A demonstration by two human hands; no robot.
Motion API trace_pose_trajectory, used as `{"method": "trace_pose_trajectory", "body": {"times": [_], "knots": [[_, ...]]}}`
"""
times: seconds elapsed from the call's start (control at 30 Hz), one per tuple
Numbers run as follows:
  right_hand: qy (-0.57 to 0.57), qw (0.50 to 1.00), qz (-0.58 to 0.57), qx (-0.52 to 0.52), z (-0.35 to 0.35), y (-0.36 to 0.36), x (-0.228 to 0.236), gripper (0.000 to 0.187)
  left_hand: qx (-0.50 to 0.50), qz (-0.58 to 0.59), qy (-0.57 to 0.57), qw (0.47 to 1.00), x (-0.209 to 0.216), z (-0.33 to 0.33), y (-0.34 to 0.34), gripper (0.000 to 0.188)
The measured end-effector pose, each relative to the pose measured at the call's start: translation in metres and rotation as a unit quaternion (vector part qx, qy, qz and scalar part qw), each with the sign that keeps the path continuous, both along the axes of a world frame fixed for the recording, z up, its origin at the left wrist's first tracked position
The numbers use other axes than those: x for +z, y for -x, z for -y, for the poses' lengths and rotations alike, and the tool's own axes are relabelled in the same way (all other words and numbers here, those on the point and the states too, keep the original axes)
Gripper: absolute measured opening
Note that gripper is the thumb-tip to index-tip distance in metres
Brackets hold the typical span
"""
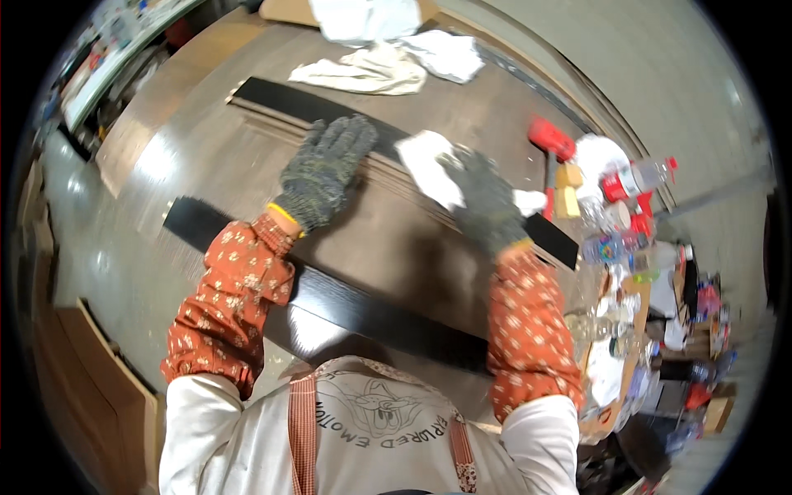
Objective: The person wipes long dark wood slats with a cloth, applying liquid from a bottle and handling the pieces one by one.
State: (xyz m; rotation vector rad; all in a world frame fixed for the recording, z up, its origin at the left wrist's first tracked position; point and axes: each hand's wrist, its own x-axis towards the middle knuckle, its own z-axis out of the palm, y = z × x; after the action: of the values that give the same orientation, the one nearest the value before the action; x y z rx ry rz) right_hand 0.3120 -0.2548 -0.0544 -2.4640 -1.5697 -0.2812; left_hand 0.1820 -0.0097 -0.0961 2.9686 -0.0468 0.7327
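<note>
My left hand (326, 172), in a dark grey knit glove with a yellow cuff edge, lies flat with fingers stretched over a long black board (289, 101) with brown ridged moulding along its near side. Over the same board, further right, my right hand (485, 202), gloved alike, presses a white cloth (427, 165) to its surface. The cloth sticks out on both sides of the hand; some of its fingers are blurred. A second long black board (371, 313) lies nearer to me, crossing beneath my left forearm. Both boards rest on a brown tabletop (206, 157).
White cloths (445, 56) and a cream cloth (363, 70) lie at the far edge. To the right are a red-headed mallet (551, 138), yellow sponge-like blocks (567, 190), a red-capped plastic bottle (639, 179) and several other bottles. Brown panels (99, 388) stand at lower left.
</note>
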Motion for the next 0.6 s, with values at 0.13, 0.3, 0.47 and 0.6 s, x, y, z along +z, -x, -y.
{"method": "trace_pose_trajectory", "body": {"times": [0.13, 0.3, 0.47, 0.6], "knots": [[0.075, 0.997, 0.016, -0.022, 0.072, -0.006, 0.007, 0.069, -0.008, 0.021, 0.039, 0.999, 0.001, 0.0, 0.007, 0.059], [0.08, 0.996, 0.01, 0.023, 0.073, -0.01, 0.009, 0.064, 0.012, 0.033, -0.009, 0.999, -0.011, 0.001, 0.002, 0.053], [0.101, 0.992, 0.038, 0.058, -0.006, -0.001, 0.007, 0.063, -0.114, -0.035, 0.058, 0.991, 0.01, -0.027, 0.005, 0.055], [0.162, 0.986, 0.016, 0.034, -0.043, 0.007, 0.023, 0.07, -0.054, -0.049, 0.068, 0.995, 0.037, -0.147, 0.007, 0.072]]}}
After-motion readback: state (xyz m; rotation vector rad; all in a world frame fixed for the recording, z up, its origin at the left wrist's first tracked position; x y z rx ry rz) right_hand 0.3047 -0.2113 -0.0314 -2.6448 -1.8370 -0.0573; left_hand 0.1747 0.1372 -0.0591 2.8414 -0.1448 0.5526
